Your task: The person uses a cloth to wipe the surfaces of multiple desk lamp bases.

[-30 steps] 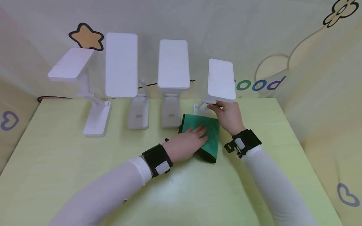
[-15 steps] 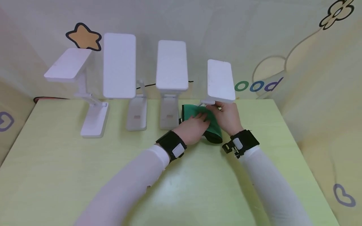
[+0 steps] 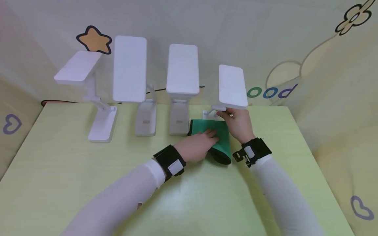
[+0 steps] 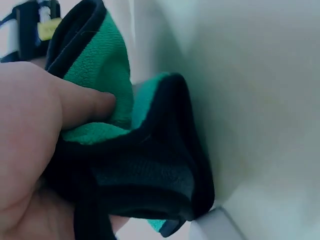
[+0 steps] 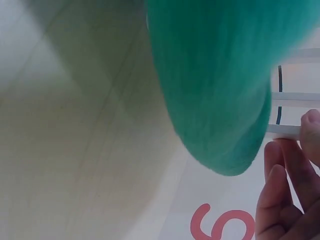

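Observation:
A green cloth with black edging (image 3: 222, 139) lies folded over the base of the rightmost white phone stand (image 3: 232, 87). My left hand (image 3: 196, 146) holds the cloth from above, its fingers spread over the green side. In the left wrist view, the thumb presses into a fold of the cloth (image 4: 107, 57). Behind the cloth, my right hand (image 3: 238, 124) pinches the stand's thin arm just under its tilted plate. The right wrist view shows the thumb and fingertips meeting on a white bar, beside the hanging cloth (image 5: 215, 100). Most of the stand's base is hidden.
More white stands stand in a row to the left: one near the middle (image 3: 183, 70), one beside it (image 3: 130, 68) and a tilted one at far left (image 3: 78, 67). A printed curtain (image 3: 248, 29) hangs behind the pale yellow-green table (image 3: 189, 203).
The left hand pushed the cloth away over the stand's base, bunching it, then drew it back toward the body. The right hand keeps its place at the stand's arm.

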### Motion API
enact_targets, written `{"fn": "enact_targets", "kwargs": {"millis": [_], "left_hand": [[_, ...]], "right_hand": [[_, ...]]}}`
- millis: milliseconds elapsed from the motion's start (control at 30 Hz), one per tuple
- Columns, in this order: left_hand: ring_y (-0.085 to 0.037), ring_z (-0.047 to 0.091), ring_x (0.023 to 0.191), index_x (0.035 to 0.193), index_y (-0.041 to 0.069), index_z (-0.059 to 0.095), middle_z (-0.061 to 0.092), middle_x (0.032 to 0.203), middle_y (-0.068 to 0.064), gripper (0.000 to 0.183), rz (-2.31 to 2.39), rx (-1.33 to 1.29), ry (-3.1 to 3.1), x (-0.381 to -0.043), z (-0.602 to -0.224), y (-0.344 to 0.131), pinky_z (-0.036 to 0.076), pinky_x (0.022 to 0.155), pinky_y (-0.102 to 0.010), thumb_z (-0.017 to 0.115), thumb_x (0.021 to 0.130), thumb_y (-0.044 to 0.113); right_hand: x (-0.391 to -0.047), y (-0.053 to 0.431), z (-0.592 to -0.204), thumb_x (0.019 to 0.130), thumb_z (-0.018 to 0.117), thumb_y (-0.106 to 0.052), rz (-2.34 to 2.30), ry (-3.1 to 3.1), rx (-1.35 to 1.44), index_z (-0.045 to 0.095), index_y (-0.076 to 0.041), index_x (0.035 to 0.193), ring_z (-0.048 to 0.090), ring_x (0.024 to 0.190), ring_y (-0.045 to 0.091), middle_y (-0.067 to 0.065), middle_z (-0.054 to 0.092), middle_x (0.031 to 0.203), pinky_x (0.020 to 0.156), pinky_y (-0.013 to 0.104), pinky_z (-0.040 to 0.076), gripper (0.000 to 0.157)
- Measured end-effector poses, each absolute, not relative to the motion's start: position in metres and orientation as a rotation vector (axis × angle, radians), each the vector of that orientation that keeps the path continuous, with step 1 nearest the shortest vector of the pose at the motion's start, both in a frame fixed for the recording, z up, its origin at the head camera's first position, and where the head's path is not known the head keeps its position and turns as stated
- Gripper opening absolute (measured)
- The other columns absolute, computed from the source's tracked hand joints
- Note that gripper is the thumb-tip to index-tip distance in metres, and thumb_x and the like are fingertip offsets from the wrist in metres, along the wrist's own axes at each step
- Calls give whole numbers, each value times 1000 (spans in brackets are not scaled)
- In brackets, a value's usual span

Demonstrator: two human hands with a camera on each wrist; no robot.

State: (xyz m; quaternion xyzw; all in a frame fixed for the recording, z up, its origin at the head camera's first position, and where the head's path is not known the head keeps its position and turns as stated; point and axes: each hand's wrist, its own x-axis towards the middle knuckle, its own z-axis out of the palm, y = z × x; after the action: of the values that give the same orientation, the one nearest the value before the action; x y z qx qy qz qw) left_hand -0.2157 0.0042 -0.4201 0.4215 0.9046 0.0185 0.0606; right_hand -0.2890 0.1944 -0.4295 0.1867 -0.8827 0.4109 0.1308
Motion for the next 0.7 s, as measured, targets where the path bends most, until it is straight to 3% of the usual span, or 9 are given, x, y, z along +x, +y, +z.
{"fn": "enact_targets", "kwargs": {"millis": [300,700], "left_hand": [[-33,31,139,143,2,47,37,152,-21,48,91,1252,2768,-247,-422,13,38,111,-43,58,98,10],[-31,23,143,150,5,39,28,158,-16,52,129,1311,2653,-206,-425,-5,31,115,-44,50,100,2]], "right_hand": [[-291,198,-430,92,71,-12,1195,-2537,577,76,-9,106,64,96,16,6,71,104,82,44,54,15],[-291,195,-431,92,71,-12,1222,-2556,545,75,-11,107,63,96,16,4,71,103,84,46,53,15]]}}
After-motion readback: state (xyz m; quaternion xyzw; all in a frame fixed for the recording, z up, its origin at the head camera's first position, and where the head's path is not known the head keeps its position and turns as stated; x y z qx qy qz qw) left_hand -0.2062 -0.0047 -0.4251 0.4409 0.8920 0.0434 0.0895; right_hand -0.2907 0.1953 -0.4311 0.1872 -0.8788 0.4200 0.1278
